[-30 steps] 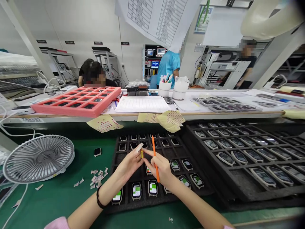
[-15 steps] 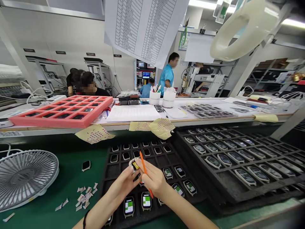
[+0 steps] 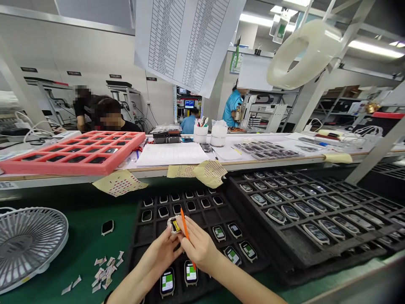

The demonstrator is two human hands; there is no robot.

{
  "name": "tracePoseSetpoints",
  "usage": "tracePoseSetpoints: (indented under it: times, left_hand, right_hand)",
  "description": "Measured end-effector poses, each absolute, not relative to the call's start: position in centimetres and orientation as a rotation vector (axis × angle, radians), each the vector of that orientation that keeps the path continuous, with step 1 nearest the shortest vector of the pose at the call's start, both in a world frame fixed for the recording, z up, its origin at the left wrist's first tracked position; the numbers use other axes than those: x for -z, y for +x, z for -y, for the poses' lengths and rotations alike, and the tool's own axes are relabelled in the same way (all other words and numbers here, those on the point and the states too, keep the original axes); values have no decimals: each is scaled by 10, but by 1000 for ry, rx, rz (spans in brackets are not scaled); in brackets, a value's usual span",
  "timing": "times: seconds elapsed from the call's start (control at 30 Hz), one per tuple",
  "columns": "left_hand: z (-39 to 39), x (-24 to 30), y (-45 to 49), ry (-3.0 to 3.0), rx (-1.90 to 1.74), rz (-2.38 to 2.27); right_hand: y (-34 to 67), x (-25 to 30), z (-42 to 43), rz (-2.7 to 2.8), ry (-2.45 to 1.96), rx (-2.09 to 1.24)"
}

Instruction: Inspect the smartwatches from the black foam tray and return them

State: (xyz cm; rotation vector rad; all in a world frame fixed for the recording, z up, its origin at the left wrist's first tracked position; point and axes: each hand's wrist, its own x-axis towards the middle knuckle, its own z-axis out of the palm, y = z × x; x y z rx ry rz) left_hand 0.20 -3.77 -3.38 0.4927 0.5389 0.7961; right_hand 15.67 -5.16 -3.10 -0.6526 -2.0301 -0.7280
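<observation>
One head-worn camera looks forward and down from just behind the left hand (image 3: 158, 253) and right hand (image 3: 201, 247), close above their grip on a white-framed watch case (image 3: 174, 225) and slim orange stick (image 3: 184, 223); its wide view reaches a round grey plastic fan (image 3: 25, 249) left of the grip, a black plastic tray (image 3: 329, 253) right of it, and a long white workbench (image 3: 272, 137) beyond

- The smartwatch (image 3: 174, 225) is partly hidden by the left hand (image 3: 160, 252); its yellow part (image 3: 176, 226) is too small to tell.
- The orange stick (image 3: 184, 224) disappears behind the right hand (image 3: 198, 247).
- The printed sheet (image 3: 186, 42) is cut off by the top edge, its text too small to read.
- The fan (image 3: 27, 249) is cut off by the left edge.
</observation>
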Motion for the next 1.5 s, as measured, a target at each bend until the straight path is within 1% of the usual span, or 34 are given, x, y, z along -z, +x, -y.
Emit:
tracePoseSetpoints:
  times: [0.2, 0.27, 0.4, 0.5, 0.7, 0.87, 1.13, 1.5]
  left_hand:
    - [39, 32, 1, 480, -784, -518]
    - [40, 33, 1, 458, -786, -519]
    - [42, 37, -2, 399, -789, -530]
    - [43, 40, -2, 396, -757, -505]
    - [48, 40, 2, 336, -798, -528]
    - [51, 34, 3, 339, -827, -524]
    - [60, 21, 15, 346, -800, -503]
    - [68, 23, 20, 430, -767, -536]
  right_hand:
    - [156, 24, 51, 2016, -610, 736]
    - [157, 22, 51, 2020, -587, 632]
    - [163, 19, 51, 1982, -535, 313]
    - [168, 19, 52, 1950, -517, 236]
    - [172, 16, 55, 2083, -488, 387]
    - [170, 13, 58, 2165, -514, 354]
    - [163, 25, 64, 1980, -578, 542]
    - [153, 21, 71, 1935, -717, 694]
